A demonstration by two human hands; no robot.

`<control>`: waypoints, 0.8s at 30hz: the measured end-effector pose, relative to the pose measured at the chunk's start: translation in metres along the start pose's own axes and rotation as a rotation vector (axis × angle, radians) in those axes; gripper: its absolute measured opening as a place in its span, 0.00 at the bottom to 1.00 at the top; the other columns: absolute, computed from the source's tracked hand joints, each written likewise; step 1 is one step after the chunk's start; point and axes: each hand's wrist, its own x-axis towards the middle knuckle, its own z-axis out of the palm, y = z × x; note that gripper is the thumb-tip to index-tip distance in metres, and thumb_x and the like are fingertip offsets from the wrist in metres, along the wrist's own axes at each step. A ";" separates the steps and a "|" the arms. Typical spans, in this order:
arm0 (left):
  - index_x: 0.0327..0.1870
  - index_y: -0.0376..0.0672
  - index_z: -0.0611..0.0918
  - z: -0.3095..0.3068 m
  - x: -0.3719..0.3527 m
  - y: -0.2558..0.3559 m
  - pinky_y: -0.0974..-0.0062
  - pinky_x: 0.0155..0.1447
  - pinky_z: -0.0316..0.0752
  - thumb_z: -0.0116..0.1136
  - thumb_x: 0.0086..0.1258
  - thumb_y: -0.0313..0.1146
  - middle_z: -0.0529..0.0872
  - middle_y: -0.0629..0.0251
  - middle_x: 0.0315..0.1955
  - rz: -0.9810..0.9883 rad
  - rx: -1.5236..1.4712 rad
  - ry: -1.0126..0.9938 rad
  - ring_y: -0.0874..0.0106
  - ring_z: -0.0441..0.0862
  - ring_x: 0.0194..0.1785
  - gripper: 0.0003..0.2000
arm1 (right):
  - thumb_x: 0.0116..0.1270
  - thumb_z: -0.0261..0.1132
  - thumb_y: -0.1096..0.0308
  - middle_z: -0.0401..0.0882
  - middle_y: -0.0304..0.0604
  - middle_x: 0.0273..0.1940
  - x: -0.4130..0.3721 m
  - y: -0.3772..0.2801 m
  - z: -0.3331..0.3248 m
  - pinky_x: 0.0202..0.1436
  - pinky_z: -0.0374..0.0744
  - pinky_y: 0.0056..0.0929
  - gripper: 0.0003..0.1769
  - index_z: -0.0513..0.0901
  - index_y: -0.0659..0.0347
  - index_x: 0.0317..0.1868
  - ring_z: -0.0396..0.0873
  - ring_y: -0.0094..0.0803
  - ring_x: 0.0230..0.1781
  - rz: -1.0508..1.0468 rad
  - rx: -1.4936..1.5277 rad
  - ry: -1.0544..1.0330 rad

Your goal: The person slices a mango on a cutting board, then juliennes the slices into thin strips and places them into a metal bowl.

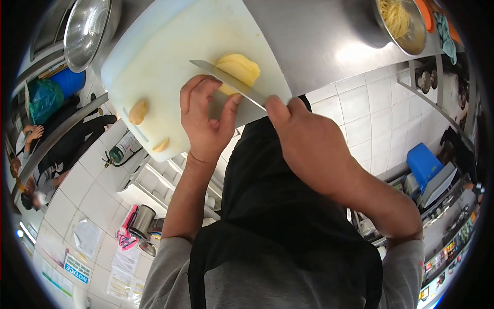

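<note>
A knife (226, 78) lies across the near side of some yellow potato slices (239, 68) on the white cutting board (164, 46). The handle is wrapped in the closed fingers of my right hand (311, 139). Beside the blade, my left hand (208, 116) has its fingers curled and its thumb apart, close to the slices, with nothing visible between thumb and fingers. A potato piece (138, 112) and a small cut piece (161, 144) rest near the board's left edge.
At upper left stands a metal bowl (87, 33). Another bowl (419, 41) with thin yellow strips sits at upper right on the steel counter (319, 46), near orange items and a teal cloth (446, 38). Another person (64, 136) is at far left.
</note>
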 end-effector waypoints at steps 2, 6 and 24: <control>0.58 0.41 0.85 -0.001 0.001 -0.001 0.66 0.51 0.84 0.83 0.66 0.30 0.87 0.55 0.58 0.006 0.025 -0.003 0.59 0.86 0.57 0.21 | 0.73 0.63 0.78 0.82 0.53 0.41 0.010 -0.003 0.003 0.31 0.87 0.46 0.19 0.72 0.62 0.62 0.89 0.52 0.30 -0.018 -0.026 0.030; 0.58 0.42 0.85 -0.001 0.001 -0.001 0.66 0.50 0.83 0.82 0.67 0.29 0.87 0.56 0.58 0.007 0.015 0.001 0.59 0.85 0.58 0.21 | 0.73 0.63 0.78 0.81 0.53 0.40 0.002 -0.008 -0.007 0.30 0.87 0.45 0.19 0.73 0.62 0.62 0.88 0.51 0.28 0.002 -0.037 0.034; 0.57 0.43 0.86 -0.002 0.002 -0.001 0.66 0.49 0.83 0.84 0.67 0.32 0.86 0.57 0.56 -0.003 0.012 -0.002 0.62 0.85 0.55 0.21 | 0.75 0.61 0.77 0.85 0.57 0.44 -0.021 0.011 -0.017 0.38 0.90 0.52 0.20 0.72 0.62 0.65 0.91 0.59 0.37 0.109 0.103 0.001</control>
